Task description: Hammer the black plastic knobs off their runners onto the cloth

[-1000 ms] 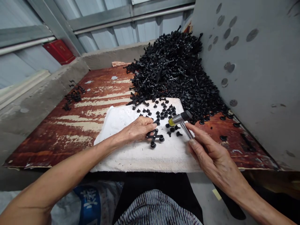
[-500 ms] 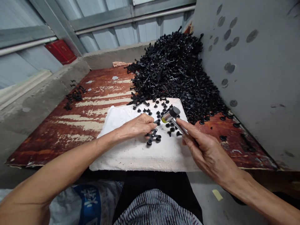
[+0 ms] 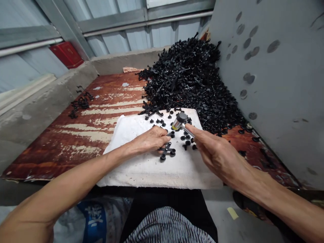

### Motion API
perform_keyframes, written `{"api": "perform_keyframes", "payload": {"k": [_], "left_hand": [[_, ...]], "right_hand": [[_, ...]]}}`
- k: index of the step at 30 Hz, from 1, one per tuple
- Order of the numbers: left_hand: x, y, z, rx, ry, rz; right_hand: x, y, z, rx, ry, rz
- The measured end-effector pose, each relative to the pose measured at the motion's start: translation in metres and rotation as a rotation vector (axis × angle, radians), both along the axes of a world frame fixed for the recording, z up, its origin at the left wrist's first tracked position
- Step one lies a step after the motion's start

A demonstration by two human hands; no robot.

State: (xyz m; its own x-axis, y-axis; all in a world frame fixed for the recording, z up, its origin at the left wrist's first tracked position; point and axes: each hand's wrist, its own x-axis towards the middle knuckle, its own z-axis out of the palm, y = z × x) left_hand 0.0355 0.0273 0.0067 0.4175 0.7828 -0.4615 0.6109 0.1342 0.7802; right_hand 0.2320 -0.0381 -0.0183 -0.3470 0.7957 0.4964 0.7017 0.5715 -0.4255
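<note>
Black jointed linkage (image 3: 166,149), flat crossed bars with round feet, sits at the frame's centre, pinched by the left hand (image 3: 155,138), whose fingers hide part of it. The right hand (image 3: 217,152) closes around a hammer (image 3: 180,120), its head near the linkage's upper end. Loose black discs (image 3: 188,137) crowd the white cloth (image 3: 152,173); a dark heap (image 3: 187,77) covers the counter (image 3: 88,135) upper right of centre.

A top (image 3: 170,225) with fine, broken black-and-whitish vertical streaks and plain black trousers (image 3: 141,202) show at lower centre; left hand (image 3: 154,138), right hand (image 3: 215,150) and forearms (image 3: 83,179) are bare.
</note>
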Motion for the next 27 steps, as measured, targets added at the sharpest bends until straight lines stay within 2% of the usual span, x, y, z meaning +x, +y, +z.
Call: {"api": "perform_keyframes", "payload": {"k": [4,7,9,14,16,19,21,27], "left_hand": [[-0.001,0.001,-0.003,-0.011,-0.04,0.017],[0.0,0.001,-0.004,-0.017,-0.03,0.019],[0.0,0.001,-0.005,-0.028,-0.033,0.022],[0.0,0.001,-0.005,-0.033,-0.016,0.045],[0.0,0.001,-0.004,-0.022,-0.002,0.013],[-0.002,0.004,-0.005,-0.012,0.025,-0.033],[-0.003,0.006,-0.005,0.004,0.041,-0.05],[-0.004,0.007,-0.003,0.041,0.069,-0.061]], "right_hand": [[-0.001,0.0,0.002,0.144,0.12,-0.035],[-0.001,0.003,-0.001,0.04,-0.012,0.015],[-0.001,0.003,-0.001,0.012,-0.025,0.034],[-0.006,-0.005,0.005,0.143,0.141,-0.037],[-0.007,-0.006,0.001,0.095,0.078,-0.02],[-0.003,-0.002,-0.007,-0.063,-0.074,0.007],[-0.001,-0.001,-0.006,-0.094,-0.095,0.009],[-0.006,-0.006,0.012,0.072,0.08,-0.025]]}}
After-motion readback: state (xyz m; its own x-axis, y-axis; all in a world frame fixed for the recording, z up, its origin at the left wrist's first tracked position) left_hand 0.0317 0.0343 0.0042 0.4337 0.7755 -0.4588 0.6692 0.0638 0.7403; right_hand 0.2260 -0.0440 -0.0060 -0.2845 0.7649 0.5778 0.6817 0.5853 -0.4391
